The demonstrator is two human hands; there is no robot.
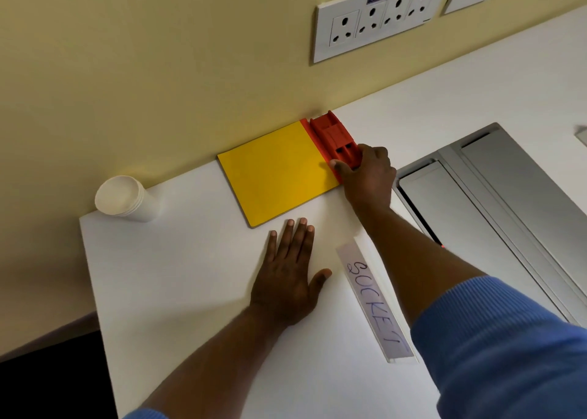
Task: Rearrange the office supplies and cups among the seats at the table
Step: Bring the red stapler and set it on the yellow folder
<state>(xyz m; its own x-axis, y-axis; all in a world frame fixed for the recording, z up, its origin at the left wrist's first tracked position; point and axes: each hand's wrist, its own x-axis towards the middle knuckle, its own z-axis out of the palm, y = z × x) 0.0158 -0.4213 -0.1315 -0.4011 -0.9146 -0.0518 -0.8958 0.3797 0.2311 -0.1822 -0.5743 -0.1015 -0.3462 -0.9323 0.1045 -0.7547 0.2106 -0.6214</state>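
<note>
A blue sleeve [508, 339] is noted nearest the camera, on the right arm. A paper label [374, 301] lettered SOCKET lies on the white table [190, 307], nearer than the yellow notebook [276, 174] and to its right.

The left hand [287, 275] is laid flat on the table just short of the notebook's near edge, fingers straight and close together, nothing held. The right hand [365, 177] is placed at the notebook's right near corner, fingers and thumb curled round the near end of a red item [333, 139], possibly a stapler, which lies along the notebook's red spine.

The step in hand is judged to be the taking up or setting down of this item; which of the two cannot be told. If it is taken up, a lift clear of the notebook would be called for.

A stack of paper cups [127, 199] stands left of the notebook, well apart, near the table corner. A grey metal hatch [492, 202] is let into the table right of the notebook. Beyond the notebook a cream wall [127, 69] is met; socket plates [374, 21] are mounted on it, above and right.
</note>
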